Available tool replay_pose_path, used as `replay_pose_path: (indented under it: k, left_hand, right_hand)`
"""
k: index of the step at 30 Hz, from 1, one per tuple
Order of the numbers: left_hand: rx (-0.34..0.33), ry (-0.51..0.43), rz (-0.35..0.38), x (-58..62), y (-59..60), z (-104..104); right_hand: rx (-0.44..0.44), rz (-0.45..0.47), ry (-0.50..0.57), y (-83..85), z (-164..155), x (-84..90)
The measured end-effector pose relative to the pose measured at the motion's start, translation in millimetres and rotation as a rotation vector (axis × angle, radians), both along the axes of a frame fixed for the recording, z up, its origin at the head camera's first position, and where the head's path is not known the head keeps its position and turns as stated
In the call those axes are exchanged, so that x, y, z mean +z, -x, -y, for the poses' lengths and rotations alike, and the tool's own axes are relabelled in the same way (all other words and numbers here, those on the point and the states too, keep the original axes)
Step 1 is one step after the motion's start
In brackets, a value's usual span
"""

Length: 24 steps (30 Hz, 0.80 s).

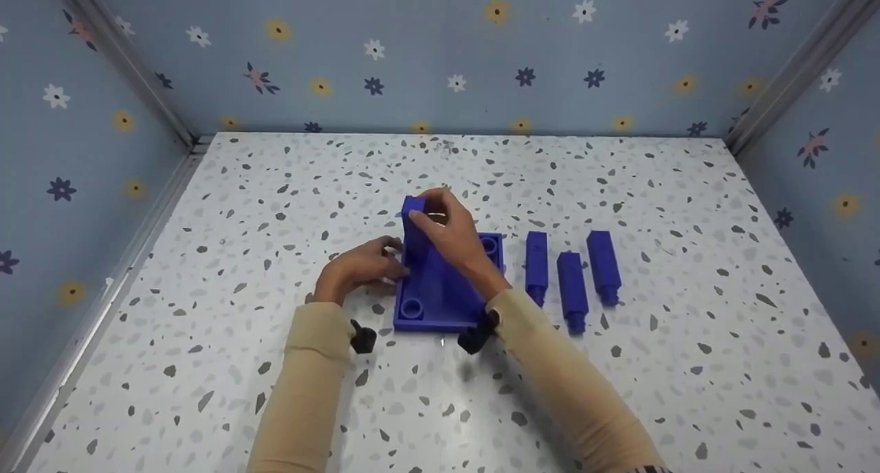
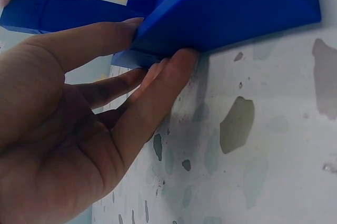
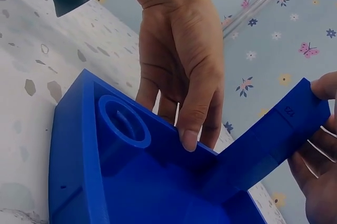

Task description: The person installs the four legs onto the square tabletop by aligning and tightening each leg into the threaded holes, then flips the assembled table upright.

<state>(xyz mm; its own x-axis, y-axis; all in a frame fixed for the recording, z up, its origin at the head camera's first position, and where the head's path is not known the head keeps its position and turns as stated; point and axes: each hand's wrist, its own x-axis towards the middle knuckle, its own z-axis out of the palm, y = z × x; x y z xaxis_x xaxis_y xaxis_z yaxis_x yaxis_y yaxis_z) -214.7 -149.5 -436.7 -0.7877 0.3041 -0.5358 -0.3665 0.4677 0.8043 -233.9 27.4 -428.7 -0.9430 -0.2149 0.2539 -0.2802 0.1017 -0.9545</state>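
A blue rectangular panel (image 1: 430,326) with a raised rim lies on the table, hollow side up. Round sockets show at its near-left corner (image 1: 412,309) and far-right corner (image 1: 489,245). At the far-left corner stands a square blue leg (image 1: 412,229), roughly upright; its lower end is hidden inside the rim. My right hand (image 1: 454,234) pinches the leg near its top between thumb and fingers. With the thumb over the rim and fingers against the outer wall, my left hand (image 2: 58,129) grips the panel's left side, close beside the leg (image 3: 279,129).
Three more square blue legs, one (image 1: 537,261) nearest the panel, another (image 1: 572,284) in the middle and a third (image 1: 604,263) farthest right, lie with round ends toward me. Flowered walls (image 1: 440,53) enclose the speckled table (image 1: 275,184) at the back and sides.
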Motion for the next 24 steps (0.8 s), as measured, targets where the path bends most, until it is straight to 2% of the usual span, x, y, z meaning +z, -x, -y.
replay_pose_path:
  k: [3,10,14,19,24]
  left_hand:
    - [-0.004,-0.010,-0.005,-0.3,0.1,0.1]
    - [0.000,-0.008,-0.001,0.2,-0.5,0.6]
    - [0.005,-0.001,0.010,0.4,-0.3,0.8]
    - [0.010,-0.006,0.023,0.7,0.4,0.6]
    - [0.021,-0.030,0.040,-0.8,1.8,0.5]
  right_hand:
    - [-0.008,-0.018,-0.007,-1.7,0.5,1.7]
    - [-0.041,-0.103,-0.015,-21.7,3.4,26.0]
    - [-0.071,-0.119,-0.030,-24.4,4.9,27.4]
    - [-0.077,-0.123,-0.035,-24.4,5.5,26.4]
    - [-0.091,-0.119,-0.022,-11.7,6.0,7.8]
